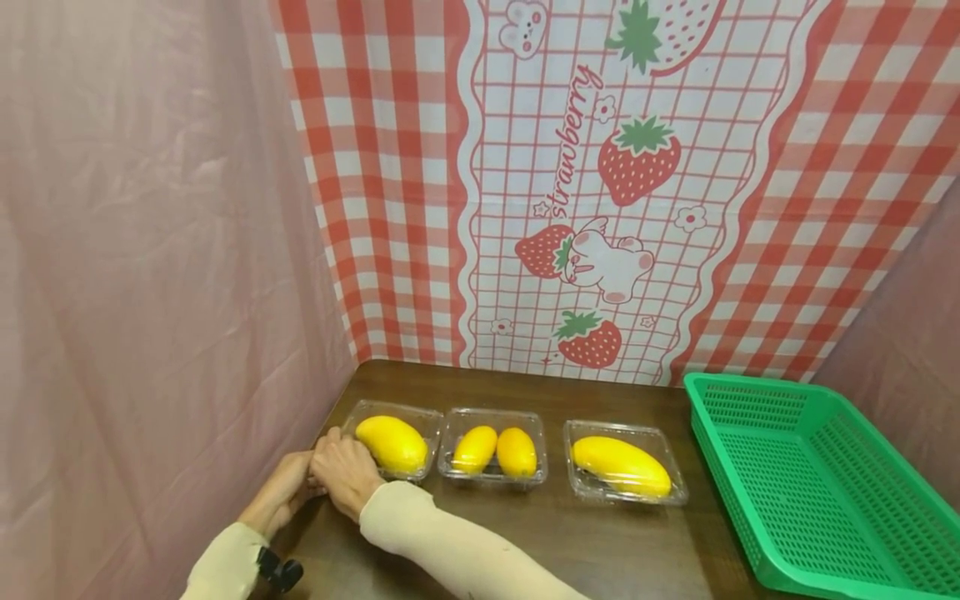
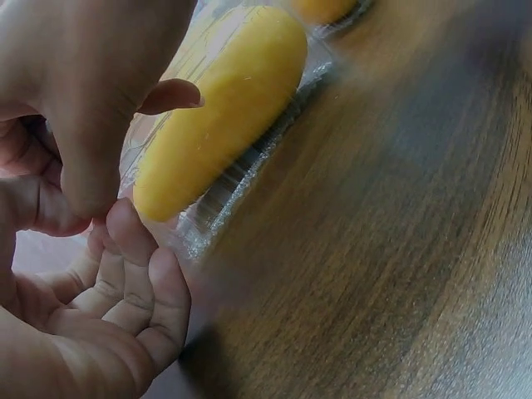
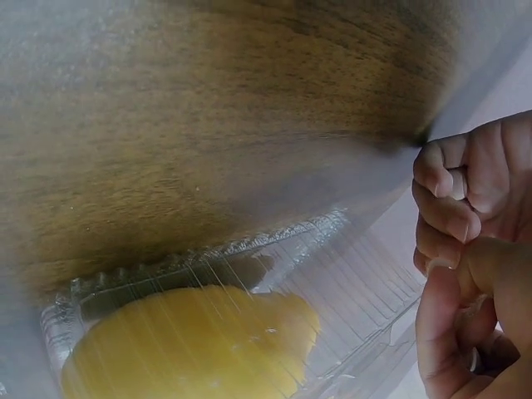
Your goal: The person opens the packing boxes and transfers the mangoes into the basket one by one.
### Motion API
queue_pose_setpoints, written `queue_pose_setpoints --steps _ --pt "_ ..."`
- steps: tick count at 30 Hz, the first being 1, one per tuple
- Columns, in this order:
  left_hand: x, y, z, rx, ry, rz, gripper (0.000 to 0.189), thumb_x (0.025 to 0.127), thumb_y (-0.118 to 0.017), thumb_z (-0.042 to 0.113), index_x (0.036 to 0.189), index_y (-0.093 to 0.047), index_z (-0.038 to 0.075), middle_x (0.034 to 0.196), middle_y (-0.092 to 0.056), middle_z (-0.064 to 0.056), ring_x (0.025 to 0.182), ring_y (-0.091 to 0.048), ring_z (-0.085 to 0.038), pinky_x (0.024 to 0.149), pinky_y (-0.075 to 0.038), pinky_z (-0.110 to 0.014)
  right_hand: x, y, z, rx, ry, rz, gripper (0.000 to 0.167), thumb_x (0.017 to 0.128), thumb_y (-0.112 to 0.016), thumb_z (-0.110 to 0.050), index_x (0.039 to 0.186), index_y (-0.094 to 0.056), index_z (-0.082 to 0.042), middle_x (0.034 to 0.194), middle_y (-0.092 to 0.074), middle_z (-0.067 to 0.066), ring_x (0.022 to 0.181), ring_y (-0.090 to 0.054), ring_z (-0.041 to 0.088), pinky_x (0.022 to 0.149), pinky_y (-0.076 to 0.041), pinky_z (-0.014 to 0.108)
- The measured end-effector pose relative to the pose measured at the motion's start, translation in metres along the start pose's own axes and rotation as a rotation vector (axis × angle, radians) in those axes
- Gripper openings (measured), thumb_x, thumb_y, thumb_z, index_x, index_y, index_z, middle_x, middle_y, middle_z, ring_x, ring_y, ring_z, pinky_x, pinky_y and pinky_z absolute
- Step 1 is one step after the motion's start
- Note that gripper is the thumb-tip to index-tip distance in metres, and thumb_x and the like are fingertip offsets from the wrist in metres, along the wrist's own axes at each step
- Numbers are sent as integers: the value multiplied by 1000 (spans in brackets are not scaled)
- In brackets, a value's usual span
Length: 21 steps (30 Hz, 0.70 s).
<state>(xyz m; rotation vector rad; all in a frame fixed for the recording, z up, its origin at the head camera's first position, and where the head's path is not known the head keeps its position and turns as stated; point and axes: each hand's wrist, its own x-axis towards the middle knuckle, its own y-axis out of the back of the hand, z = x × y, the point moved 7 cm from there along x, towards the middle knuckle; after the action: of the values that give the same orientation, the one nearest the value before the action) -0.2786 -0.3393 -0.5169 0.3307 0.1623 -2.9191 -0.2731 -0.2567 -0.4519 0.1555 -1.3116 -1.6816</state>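
Note:
Three clear plastic boxes stand in a row on the wooden table (image 1: 600, 542). The left box (image 1: 422, 419) holds one yellow mango (image 1: 392, 443), also seen close as the mango (image 2: 220, 108) and the mango (image 3: 191, 345). My right hand (image 1: 345, 471) reaches across and grips this box's left rim, with its thumb over the box's edge. My left hand (image 1: 285, 492) sits just beside it at the table's left edge. Its curled fingers (image 2: 125, 307) meet a hazy clear sheet that looks like the lid. Both hands crowd together, so the exact hold is partly hidden.
The middle box (image 1: 491, 415) holds two small mangoes, the right box (image 1: 622, 431) one long mango (image 1: 621, 467). A green plastic basket (image 1: 825, 492) stands empty at the right. Pink cloth walls close in on the left and right, a strawberry-print cloth at the back.

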Motion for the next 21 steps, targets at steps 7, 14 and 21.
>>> queue_pose_setpoints --steps 7,14,21 --pt "-3 1 1 -27 -2 -10 35 100 -44 8 70 -60 17 62 -58 5 59 -58 -10 63 -53 -26 9 12 9 41 -21 13 23 89 -79 -32 102 -71 -15 86 -57 -1 67 -58 7 52 -50 16" --pt "-2 0 2 52 -27 -4 27 101 -42 7 86 -65 8 71 -64 0 64 -62 -13 67 -55 -28 8 10 16 73 -14 -12 28 86 -83 -35 102 -73 -15 85 -59 -2 66 -59 8 54 -50 17" --pt "-5 0 4 148 -65 -23 21 103 -46 3 105 -66 -3 79 -64 -1 69 -62 -12 70 -56 -28 2 16 23 106 -1 24 11 93 -75 -20 102 -74 -16 89 -61 -2 71 -60 8 57 -53 19"
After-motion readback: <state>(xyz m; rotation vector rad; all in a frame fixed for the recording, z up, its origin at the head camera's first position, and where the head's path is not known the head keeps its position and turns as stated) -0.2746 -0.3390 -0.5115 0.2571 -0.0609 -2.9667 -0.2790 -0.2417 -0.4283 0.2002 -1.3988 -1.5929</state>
